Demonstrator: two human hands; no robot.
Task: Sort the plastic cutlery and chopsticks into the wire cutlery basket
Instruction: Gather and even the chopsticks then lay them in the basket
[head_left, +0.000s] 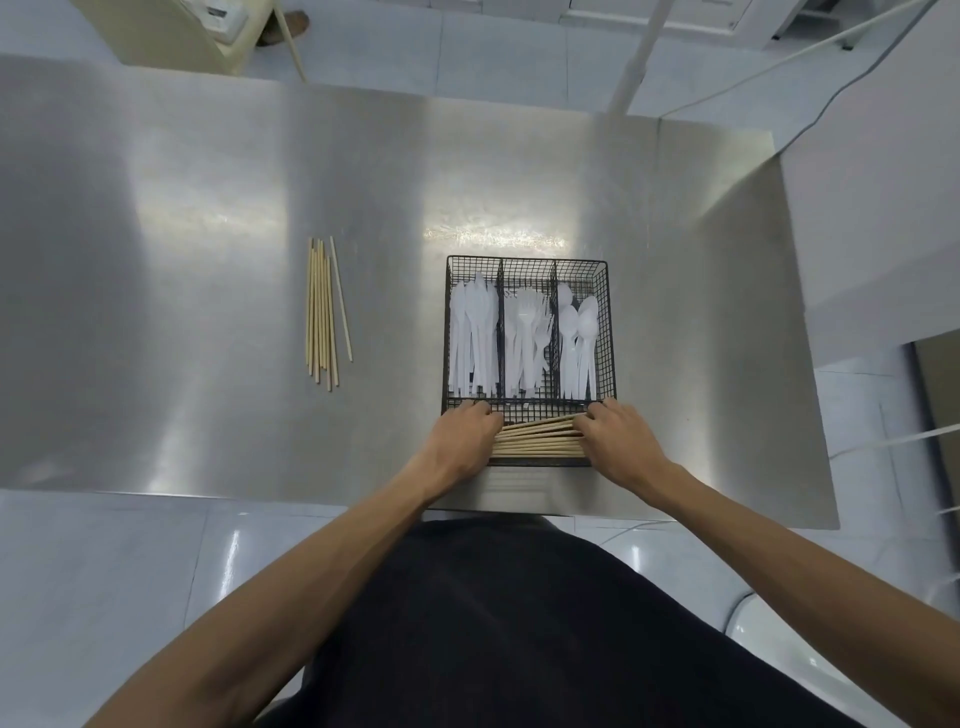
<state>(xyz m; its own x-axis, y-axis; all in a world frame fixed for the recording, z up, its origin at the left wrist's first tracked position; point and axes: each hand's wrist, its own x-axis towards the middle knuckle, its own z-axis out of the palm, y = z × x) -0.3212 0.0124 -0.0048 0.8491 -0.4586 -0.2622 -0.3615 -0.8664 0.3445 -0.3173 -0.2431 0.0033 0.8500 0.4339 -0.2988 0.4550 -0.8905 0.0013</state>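
A black wire cutlery basket (528, 264) stands on the steel table, right of centre. Its three far compartments hold white plastic knives (474, 332), forks (529, 338) and spoons (579, 338). The near crosswise compartment holds a bundle of wooden chopsticks (540, 439). My left hand (465, 434) rests on the bundle's left end and my right hand (618, 436) on its right end, fingers curled over the sticks. Several more chopsticks (324, 312) lie loose on the table to the left.
The steel table (208, 208) runs wide to the left and far side; its near edge lies just below the basket. A white pole (636, 52) and cables stand beyond the far edge. A beige chair leg shows at top left.
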